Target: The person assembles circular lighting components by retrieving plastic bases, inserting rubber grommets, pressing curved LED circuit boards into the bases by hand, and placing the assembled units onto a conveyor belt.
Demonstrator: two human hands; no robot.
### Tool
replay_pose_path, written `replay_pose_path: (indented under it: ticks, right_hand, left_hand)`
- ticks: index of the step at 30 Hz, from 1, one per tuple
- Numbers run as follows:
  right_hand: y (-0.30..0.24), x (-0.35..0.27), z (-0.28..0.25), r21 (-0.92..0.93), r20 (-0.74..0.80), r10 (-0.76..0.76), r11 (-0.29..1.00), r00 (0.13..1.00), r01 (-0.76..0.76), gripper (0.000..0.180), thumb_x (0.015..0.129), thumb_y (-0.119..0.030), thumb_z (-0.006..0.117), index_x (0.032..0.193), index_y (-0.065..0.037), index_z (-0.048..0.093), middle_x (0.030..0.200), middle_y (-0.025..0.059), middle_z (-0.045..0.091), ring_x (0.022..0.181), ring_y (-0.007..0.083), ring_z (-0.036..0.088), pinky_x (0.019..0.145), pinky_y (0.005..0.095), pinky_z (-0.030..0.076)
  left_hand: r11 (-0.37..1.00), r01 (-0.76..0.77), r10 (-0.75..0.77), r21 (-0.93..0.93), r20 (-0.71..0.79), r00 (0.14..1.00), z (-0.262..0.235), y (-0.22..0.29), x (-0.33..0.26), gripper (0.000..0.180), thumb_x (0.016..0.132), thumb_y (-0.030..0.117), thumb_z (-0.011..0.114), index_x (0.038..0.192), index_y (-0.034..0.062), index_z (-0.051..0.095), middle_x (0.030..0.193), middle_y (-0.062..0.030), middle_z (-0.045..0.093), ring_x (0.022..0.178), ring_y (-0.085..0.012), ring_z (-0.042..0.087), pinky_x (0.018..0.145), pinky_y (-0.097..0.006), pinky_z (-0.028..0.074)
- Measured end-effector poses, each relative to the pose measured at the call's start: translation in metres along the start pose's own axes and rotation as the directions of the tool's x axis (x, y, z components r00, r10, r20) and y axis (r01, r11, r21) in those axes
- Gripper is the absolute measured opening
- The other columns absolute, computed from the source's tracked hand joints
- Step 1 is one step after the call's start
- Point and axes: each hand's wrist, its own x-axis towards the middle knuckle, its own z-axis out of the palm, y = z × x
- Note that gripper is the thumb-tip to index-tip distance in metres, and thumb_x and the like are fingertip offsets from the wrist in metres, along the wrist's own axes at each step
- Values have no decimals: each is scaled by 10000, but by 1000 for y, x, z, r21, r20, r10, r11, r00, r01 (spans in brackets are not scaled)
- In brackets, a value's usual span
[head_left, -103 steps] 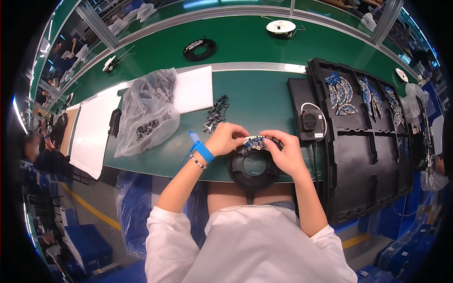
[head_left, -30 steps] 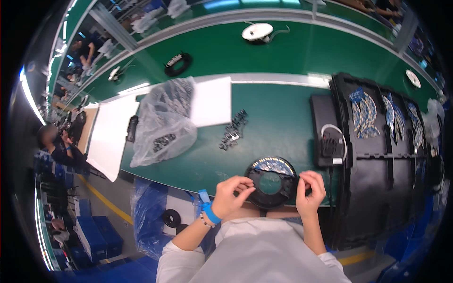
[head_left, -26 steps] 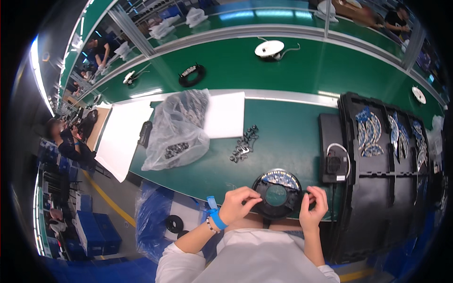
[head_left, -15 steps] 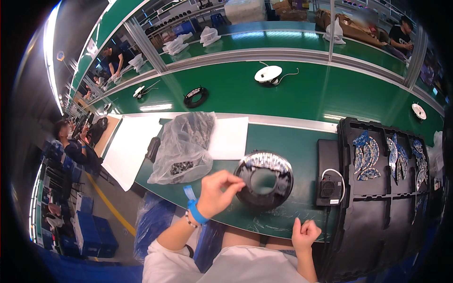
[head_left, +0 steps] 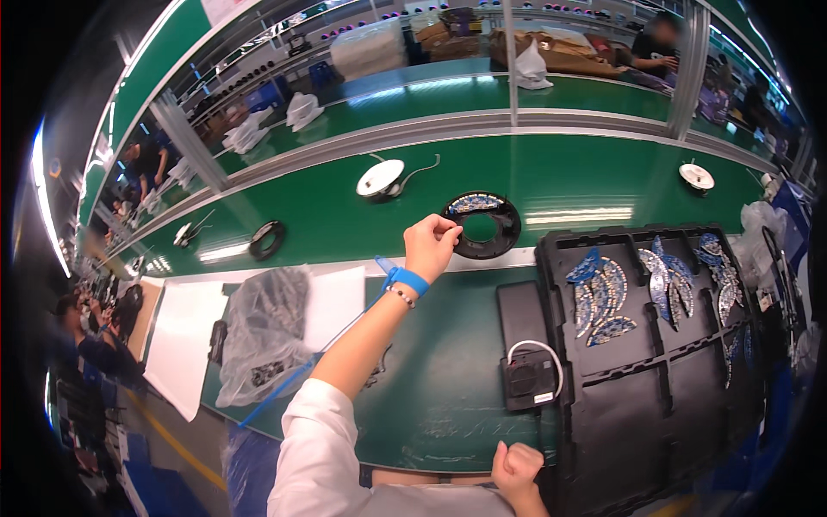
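Ring (head_left: 481,226), black and round with a patterned blue-and-silver strip along its far edge, lies on the green conveyor belt (head_left: 586,177) just beyond the pale rail that bounds the near work mat (head_left: 439,379). Half a second ago the same ring was over the near mat, close to the body; now it sits well farther out, on the belt. The left hand (head_left: 433,246) has stretched forward with it, arm fully extended, a blue wrist strap (head_left: 407,279) and its trailing blue cord (head_left: 301,370) following along. Thumb and forefinger are pinched onto the ring's left rim, the other fingers curled, so the hand has hold of the ring at its edge.

The right hand (head_left: 517,465) is curled into a loose fist with nothing in it, low at the near edge of the mat, well apart from the ring, much where it was half a second ago.

Right of the ring, just across the rail, a black moulded tray (head_left: 672,388) holds fan-shaped blue-and-silver pieces (head_left: 599,297) in its far pockets. A small black box with a white cable loop (head_left: 530,379) rests against the tray's left side. Left of the ring, on the mat, lie a clear plastic bag (head_left: 263,332) and white sheets (head_left: 185,336). Farther along the belt sit a white disc with a cable (head_left: 381,178) and a smaller black ring (head_left: 265,239).
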Motion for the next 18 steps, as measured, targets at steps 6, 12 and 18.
replay_pose_path:
  ticks: [6, 12, 18]
  right_hand:
    - [-2, 4, 1, -38, -16, 16, 999, 1000, -16, 435, 600, 89, 604, 454, -79, 230, 425, 63, 291, 331, 227, 319, 336, 301, 230]
    - [-3, 1, 3, -97, -22, 32, 995, 999, -34, 432, 619, 103, 582, 461, -77, 222, 416, 64, 276, 327, 223, 308, 339, 304, 204]
    - [-4, 3, 6, -91, 21, 31, 995, 999, -29, 429, 629, 102, 576, 464, -80, 225, 421, 74, 281, 330, 237, 313, 335, 321, 206]
  left_hand:
    - [995, 89, -89, 42, -11, 996, 59, -45, 32, 92, 704, 67, 654, 685, -2, 595, 590, -95, 614, 536, -148, 611, 518, -255, 475]
    - [988, 134, -130, 82, -59, 990, 80, -80, 45, 103, 707, 66, 667, 707, -9, 598, 610, -71, 622, 546, -118, 612, 509, -219, 485]
    - [993, 64, -56, 100, -85, 995, 36, -83, 41, 449, 653, 130, 719, 1037, -18, 540, 941, -145, 619, 659, -188, 640, 627, -285, 505]
